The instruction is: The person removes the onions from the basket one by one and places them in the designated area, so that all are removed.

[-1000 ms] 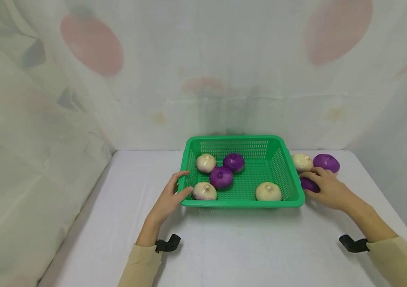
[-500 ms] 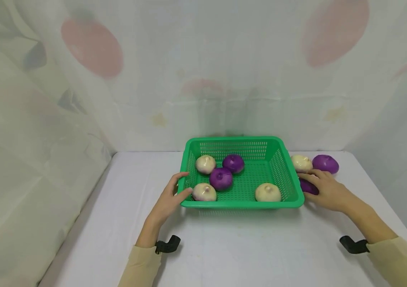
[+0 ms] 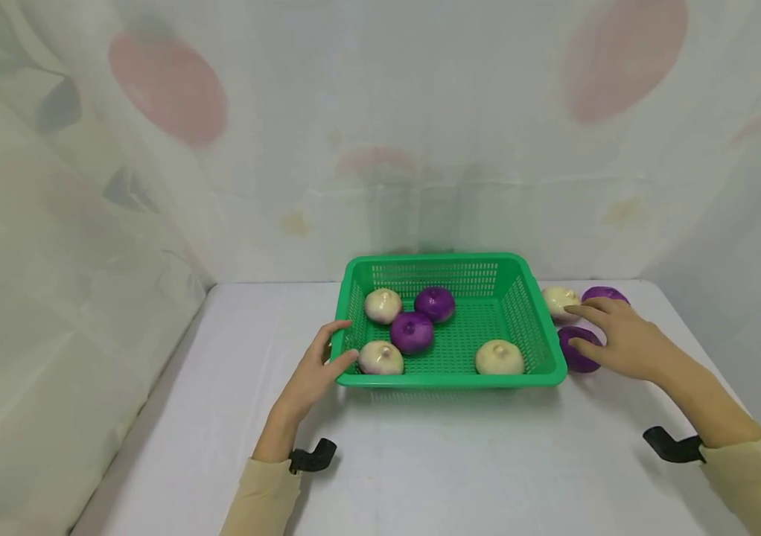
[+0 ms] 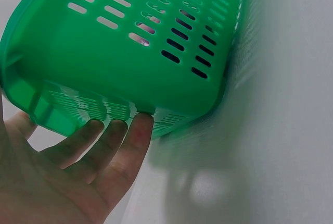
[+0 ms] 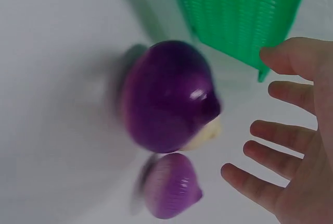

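My left hand (image 3: 312,372) grips the left end of the green basket (image 3: 450,380). Its thumb lies over the rim, and in the left wrist view several fingertips press the outer wall. Beyond the basket's right side, my right hand (image 3: 628,342) hovers by a purple onion (image 3: 575,359) with fingers spread, holding nothing. The right wrist view has that onion (image 5: 166,99) apart from the fingers, on the white surface. Behind it in the head view are a white onion (image 3: 557,300) and another purple onion (image 3: 600,293), partly hidden by the hand.
Inside the basket, two purple onions (image 3: 411,333) and two white onions (image 3: 380,359) cluster at the left; one white onion (image 3: 500,359) lies front right. A white cloth covers the table (image 3: 461,461). Patterned curtains (image 3: 253,149) hang behind and at both sides.
My right hand has let go of the near purple onion and drawn back to the right, fingers spreading, so more of that onion shows. My left hand stays on the basket.
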Action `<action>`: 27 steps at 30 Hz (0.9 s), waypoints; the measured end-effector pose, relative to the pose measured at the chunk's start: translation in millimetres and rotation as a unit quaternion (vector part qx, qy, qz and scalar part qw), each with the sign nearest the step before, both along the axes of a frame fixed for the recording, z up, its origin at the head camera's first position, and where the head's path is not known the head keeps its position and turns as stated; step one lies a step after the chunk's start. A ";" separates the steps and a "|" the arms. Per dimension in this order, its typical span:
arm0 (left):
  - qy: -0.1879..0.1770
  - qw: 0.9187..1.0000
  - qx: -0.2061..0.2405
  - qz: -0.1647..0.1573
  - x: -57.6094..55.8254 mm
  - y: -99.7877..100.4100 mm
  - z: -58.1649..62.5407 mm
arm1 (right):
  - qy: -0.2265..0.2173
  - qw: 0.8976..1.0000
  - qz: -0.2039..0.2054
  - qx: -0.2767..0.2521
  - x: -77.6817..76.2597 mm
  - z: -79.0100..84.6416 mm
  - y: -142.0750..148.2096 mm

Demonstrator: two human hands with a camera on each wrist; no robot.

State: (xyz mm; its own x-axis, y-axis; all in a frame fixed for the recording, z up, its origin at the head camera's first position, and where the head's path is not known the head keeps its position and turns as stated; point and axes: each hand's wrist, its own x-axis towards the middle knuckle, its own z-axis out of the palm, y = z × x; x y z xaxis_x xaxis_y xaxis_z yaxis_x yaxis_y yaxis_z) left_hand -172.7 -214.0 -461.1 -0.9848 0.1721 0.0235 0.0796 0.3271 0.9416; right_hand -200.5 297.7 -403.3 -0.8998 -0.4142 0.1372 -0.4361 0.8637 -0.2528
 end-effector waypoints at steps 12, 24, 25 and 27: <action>0.001 1.000 0.001 0.000 0.3 0.8 2.5 | 0.041 0.998 0.008 -0.036 1.7 25.6 -8.7; 0.002 1.000 0.003 -0.001 -1.1 0.6 1.0 | 0.057 0.996 0.040 -0.048 4.8 41.1 -30.5; 0.000 1.000 0.004 -0.001 -1.0 0.4 1.2 | 0.055 0.996 0.044 -0.046 4.9 41.8 -32.6; -0.001 1.000 0.004 -0.003 -1.3 0.4 1.6 | 0.047 0.997 0.052 -0.042 5.3 43.1 -36.2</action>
State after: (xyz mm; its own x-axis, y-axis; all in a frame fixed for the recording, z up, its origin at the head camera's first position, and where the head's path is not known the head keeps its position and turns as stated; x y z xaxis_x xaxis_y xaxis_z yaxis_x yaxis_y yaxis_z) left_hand -174.0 -213.6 -459.5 -0.9840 0.1769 0.0223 0.0786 0.3183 0.9447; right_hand -195.2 261.5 -360.3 -0.8343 -0.4879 0.2568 -0.5471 0.7899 -0.2769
